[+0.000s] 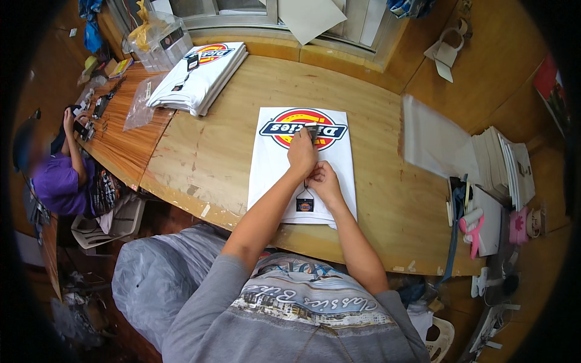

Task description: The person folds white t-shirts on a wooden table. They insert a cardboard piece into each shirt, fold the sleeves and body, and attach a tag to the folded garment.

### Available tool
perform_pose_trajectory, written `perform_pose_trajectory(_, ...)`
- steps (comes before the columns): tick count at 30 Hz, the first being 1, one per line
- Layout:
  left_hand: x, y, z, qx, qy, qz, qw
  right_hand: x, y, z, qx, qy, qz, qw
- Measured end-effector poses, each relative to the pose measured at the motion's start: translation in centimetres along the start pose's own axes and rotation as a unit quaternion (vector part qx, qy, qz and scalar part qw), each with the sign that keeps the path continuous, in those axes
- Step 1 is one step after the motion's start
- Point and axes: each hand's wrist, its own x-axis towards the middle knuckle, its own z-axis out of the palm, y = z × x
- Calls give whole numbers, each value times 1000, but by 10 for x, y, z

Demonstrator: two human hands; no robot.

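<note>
A folded white T-shirt (272, 175) lies in front of me, its red, yellow and blue printed logo (278, 129) at the far end. Over the logo, my left hand (302, 156) is closed, with a small black hang tag (312, 131) at its fingertips. Just nearer and to the right, my right hand (325, 181) has its fingers pinched together at a thin dark cord. That cord reaches down toward a square black label (305, 205) near the shirt's near edge. My fingers partly hide the cord.
A stack of folded white T-shirts (209, 78) stands at the far left beside a clear plastic bag (144, 100). Clear plastic sheets (436, 142) and a pink-handled tool (472, 230) are at the right. Another person in purple (63, 184) sits at the left table.
</note>
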Motion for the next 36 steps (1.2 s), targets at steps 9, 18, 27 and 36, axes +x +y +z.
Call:
perform_pose_trajectory(9, -51, -21, -85, 54, -58, 151, 985, -80, -44, -26, -451, -120, -207, 860)
perform_pose_trajectory(18, -163, -51, -136, 28, -83, 35, 996, -120, -36, -62, -464, 30, -219, 858)
perform_pose_trajectory(27, -131, -30, -102, 39, 23, 14, 999, -79, -44, -62, -428, 96, -260, 860)
perform_pose_trajectory(36, -78, -11, -32, 85, -115, 23, 990, -20, -7, -34, -214, -3, -86, 973)
